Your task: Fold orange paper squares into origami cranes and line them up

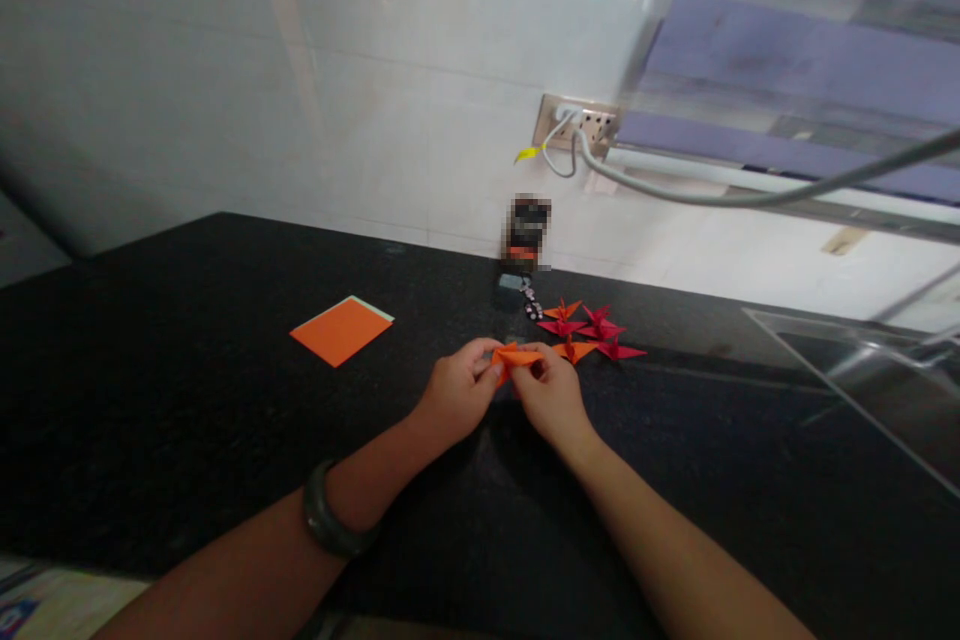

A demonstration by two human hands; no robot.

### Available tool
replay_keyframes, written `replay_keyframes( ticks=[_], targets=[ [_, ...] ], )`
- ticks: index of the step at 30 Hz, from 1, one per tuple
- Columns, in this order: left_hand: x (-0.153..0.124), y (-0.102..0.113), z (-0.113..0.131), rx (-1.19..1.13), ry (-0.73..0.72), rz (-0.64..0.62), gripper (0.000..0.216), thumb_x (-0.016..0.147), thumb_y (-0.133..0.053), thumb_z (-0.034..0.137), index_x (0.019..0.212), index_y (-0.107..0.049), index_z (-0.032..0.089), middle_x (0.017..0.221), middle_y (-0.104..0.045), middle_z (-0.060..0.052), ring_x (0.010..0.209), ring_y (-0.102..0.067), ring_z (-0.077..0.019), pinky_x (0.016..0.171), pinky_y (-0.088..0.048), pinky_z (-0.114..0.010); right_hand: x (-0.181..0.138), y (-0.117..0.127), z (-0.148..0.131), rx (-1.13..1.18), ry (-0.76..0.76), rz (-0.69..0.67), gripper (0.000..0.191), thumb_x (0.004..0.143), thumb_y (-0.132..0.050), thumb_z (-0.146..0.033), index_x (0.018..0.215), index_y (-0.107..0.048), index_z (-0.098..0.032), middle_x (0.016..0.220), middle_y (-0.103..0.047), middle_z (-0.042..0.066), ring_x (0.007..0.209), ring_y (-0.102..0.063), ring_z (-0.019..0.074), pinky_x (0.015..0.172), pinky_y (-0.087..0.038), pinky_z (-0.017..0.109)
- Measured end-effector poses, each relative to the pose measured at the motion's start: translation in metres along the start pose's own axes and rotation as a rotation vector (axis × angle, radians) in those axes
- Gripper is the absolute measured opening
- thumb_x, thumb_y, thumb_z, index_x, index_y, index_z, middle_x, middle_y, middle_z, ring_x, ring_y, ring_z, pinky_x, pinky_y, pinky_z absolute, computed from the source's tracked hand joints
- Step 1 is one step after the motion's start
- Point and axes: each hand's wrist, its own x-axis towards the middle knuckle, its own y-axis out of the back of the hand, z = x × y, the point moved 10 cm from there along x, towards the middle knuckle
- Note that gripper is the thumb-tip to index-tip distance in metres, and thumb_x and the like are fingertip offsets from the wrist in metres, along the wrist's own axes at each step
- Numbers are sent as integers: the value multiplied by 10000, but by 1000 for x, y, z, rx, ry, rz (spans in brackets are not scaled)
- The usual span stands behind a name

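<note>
Between my two hands is a partly folded piece of orange origami paper (517, 358), held just above the dark counter. My left hand (461, 388) pinches its left side with thumb and fingers. On the other side, my right hand (553, 395) grips the paper, its thumb pressed against the lower edge. Just beyond my right hand stand several finished paper cranes, among them an orange crane (574, 351) and a red crane (621, 350). To the left lies a stack of square orange paper (341, 332), with a pale green edge showing beneath.
A phone (526, 235), blurred out, leans against the white wall, a patterned strap (531, 300) beside it. A socket (577, 123) with a grey cable is on the wall. The sink (885, 370) lies at the right of the black counter (187, 400).
</note>
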Motion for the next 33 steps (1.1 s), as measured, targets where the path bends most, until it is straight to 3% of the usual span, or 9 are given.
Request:
replay_keyframes(
  ticks=[12, 16, 18, 21, 25, 29, 33],
  targets=[
    [-3, 2, 3, 100, -45, 26, 260, 774, -471, 258, 1008, -550, 178, 704, -675, -25, 570, -606, -132, 496, -402, -196, -2, 9, -17, -194, 73, 33, 158, 695, -475, -199, 681, -627, -155, 589, -612, 26, 535, -539, 144, 510, -386, 228],
    [-4, 2, 5, 66, -22, 29, 248, 751, -496, 247, 980, -567, 183, 622, -645, -2, 525, -577, -121, 467, -376, -187, -3, 11, -18, -220, 76, 56, 155, 681, -477, -194, 648, -625, -162, 569, -599, 25, 518, -524, 146, 506, -371, 243],
    [-2, 5, 2, 0, 37, 50, 219, 722, -527, 228, 929, -576, 177, 540, -603, 22, 458, -535, -106, 427, -344, -179, -2, 10, -15, -141, 49, 50, 157, 674, -477, -197, 653, -630, -167, 560, -587, 15, 506, -512, 141, 499, -370, 245],
    [2, 10, -8, -190, 187, 93, 167, 680, -553, 178, 846, -563, 158, 498, -569, 36, 409, -498, -86, 402, -328, -168, 0, 1, -3, 173, -60, -33, 194, 680, -445, -208, 693, -634, -166, 549, -567, -6, 460, -487, 117, 464, -382, 235],
    [2, 5, -17, -520, 346, 82, 230, 683, -548, 144, 912, -525, 149, 673, -642, -22, 606, -615, -129, 523, -445, -204, 1, -15, 3, 551, -181, -155, 226, 726, -475, -314, 784, -621, -152, 572, -556, -19, 415, -454, 84, 412, -402, 222],
    [1, 0, -18, -585, 371, 44, 246, 701, -571, 185, 941, -525, 149, 771, -658, -55, 663, -637, -146, 539, -466, -214, 1, -15, 2, 591, -178, -155, 237, 669, -620, -334, 818, -615, -150, 573, -546, -37, 419, -436, 60, 396, -404, 192],
    [1, -1, -15, -568, 332, 26, 236, 708, -596, 247, 903, -540, 126, 704, -652, -45, 605, -624, -129, 528, -463, -209, -2, -18, 5, 636, -229, -156, 227, 642, -659, -343, 742, -590, -151, 541, -544, -45, 414, -432, 53, 373, -390, 169]
  ],
)
